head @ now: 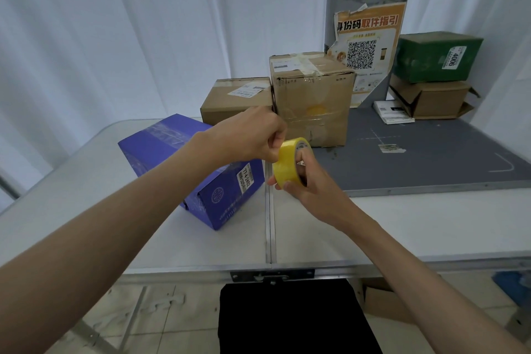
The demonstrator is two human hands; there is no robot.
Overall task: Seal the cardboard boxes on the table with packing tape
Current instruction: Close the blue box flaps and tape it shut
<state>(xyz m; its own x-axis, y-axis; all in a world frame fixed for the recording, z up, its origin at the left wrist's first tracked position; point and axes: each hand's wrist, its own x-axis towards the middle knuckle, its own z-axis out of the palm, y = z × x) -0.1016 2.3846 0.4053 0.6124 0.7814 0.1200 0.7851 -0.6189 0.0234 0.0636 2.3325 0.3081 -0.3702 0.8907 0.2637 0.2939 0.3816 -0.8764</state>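
Observation:
A yellow roll of packing tape is held in the air above the table's middle seam. My right hand grips the roll from below, with fingers through its core. My left hand has its fingers curled at the roll's upper edge, pinching at the tape there. Just left of the hands a purple box lies tilted on the white table. Behind it stand a low brown box and a taller brown box with old tape on it.
A dark grey mat covers the table's right rear. On it lie a white booklet and a brown open-flapped box with a green box on top. A poster with a QR code stands behind.

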